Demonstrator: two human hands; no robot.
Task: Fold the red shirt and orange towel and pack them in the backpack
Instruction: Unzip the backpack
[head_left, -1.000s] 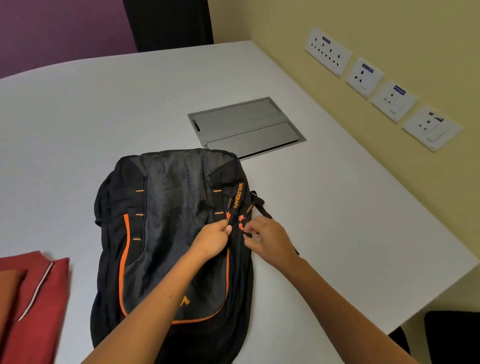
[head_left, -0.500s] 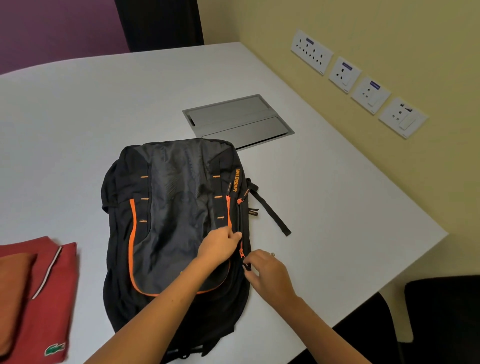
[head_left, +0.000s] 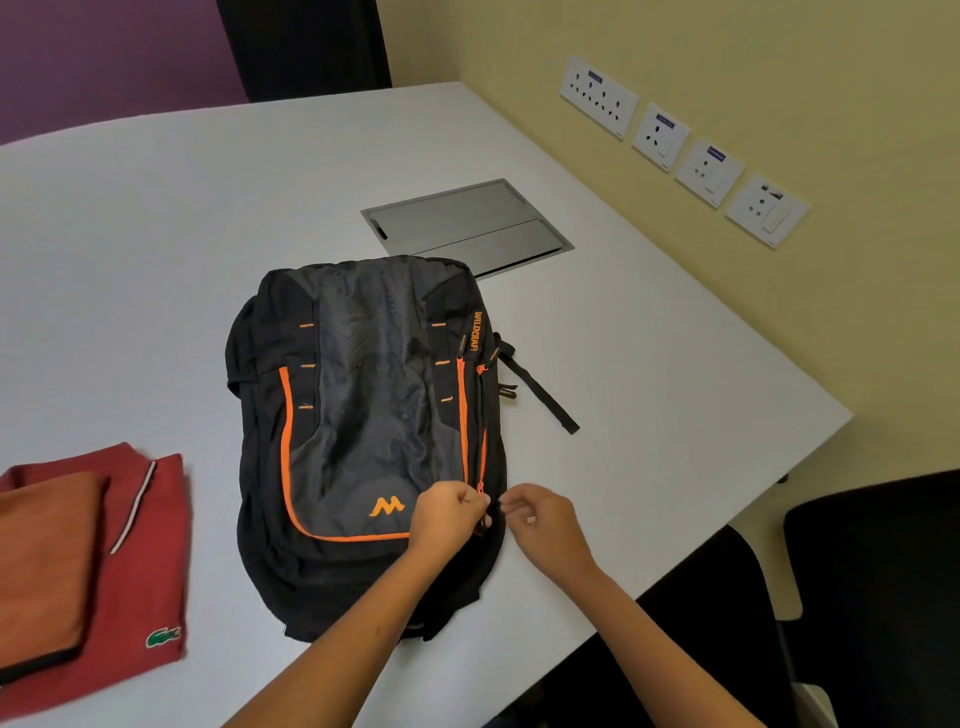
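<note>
White table edge nears backpack (flat) — hands pinching zipper.

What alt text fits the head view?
Both hands, left hand and right hand, pinch zipper pulls on a black backpack lying on a white table. A folded red shirt under an orange towel lies left.

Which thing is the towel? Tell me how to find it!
Look at the white table, at its near left corner beside the black backpack. A folded red shirt lies there, and the orange towel sits on top of it. It is plain orange, with no collar or crocodile logo.
</note>
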